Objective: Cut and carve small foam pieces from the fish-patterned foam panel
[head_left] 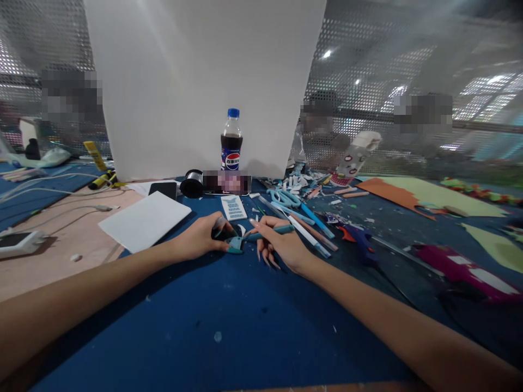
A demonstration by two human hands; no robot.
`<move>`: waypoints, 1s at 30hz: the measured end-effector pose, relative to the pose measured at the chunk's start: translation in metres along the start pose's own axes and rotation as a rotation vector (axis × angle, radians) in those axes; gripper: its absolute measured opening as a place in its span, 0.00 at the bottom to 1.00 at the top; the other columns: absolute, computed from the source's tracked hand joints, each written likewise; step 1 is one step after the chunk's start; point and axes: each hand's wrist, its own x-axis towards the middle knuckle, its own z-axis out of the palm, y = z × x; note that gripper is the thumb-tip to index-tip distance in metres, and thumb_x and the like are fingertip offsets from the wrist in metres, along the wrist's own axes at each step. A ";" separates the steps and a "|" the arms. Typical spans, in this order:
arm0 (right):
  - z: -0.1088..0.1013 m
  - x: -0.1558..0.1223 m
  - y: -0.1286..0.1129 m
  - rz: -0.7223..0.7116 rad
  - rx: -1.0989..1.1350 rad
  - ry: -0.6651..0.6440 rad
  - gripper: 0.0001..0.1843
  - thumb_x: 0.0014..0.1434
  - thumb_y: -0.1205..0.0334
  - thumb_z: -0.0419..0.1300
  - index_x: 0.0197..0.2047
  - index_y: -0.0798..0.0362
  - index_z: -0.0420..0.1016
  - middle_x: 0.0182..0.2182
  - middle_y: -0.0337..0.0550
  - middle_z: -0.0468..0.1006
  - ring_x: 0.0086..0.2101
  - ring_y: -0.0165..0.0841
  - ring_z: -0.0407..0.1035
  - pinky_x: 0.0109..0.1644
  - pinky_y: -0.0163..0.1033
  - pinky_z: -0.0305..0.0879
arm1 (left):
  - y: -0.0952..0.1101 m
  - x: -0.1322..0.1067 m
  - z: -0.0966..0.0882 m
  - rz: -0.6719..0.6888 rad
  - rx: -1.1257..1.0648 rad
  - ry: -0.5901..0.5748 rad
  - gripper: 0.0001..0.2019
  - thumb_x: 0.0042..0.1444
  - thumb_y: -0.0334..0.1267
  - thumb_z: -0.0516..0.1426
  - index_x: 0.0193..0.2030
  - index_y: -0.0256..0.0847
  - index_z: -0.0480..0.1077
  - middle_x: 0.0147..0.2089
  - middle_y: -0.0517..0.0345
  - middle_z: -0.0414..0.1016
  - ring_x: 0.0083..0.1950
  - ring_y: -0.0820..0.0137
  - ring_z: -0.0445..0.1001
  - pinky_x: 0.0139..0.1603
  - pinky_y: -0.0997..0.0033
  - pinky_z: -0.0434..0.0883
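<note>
A white card (pixel 143 220) lies at the left of the blue mat (pixel 229 326). The left hand (pixel 200 239) curls its fingers and pins a small teal piece (pixel 235 245) to the mat near the centre. The right hand (pixel 281 245) is closed around a teal pen-like tool (pixel 272 232), its tip touching the piece. With the tip so near the left thumb, a slip could nick it or push the piece away. Behind, a capped bottle (pixel 231 139) stands upright, partly full of dark drink.

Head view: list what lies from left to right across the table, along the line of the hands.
White device, white card, left hand on a small teal piece, right hand holding a teal pen, blue tool, magenta cutout.
</note>
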 end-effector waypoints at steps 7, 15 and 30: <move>0.002 -0.001 -0.002 0.011 -0.004 0.011 0.16 0.56 0.51 0.55 0.25 0.54 0.63 0.13 0.33 0.68 0.11 0.23 0.61 0.10 0.25 0.56 | 0.004 0.000 -0.001 -0.031 -0.056 0.032 0.11 0.49 0.43 0.57 0.36 0.40 0.65 0.35 0.56 0.70 0.37 0.66 0.69 0.37 0.66 0.66; -0.001 0.000 0.001 -0.001 -0.007 -0.016 0.16 0.57 0.52 0.55 0.25 0.55 0.63 0.14 0.33 0.68 0.12 0.23 0.62 0.11 0.26 0.57 | 0.006 -0.001 0.001 -0.038 -0.045 0.018 0.09 0.50 0.40 0.56 0.37 0.40 0.64 0.33 0.57 0.68 0.34 0.68 0.68 0.34 0.68 0.65; -0.001 0.000 0.001 0.004 0.025 -0.011 0.16 0.56 0.52 0.56 0.24 0.55 0.64 0.13 0.34 0.68 0.11 0.23 0.62 0.10 0.25 0.56 | 0.009 -0.001 0.000 -0.052 0.004 -0.001 0.09 0.49 0.38 0.56 0.36 0.38 0.64 0.34 0.56 0.69 0.36 0.67 0.68 0.35 0.68 0.66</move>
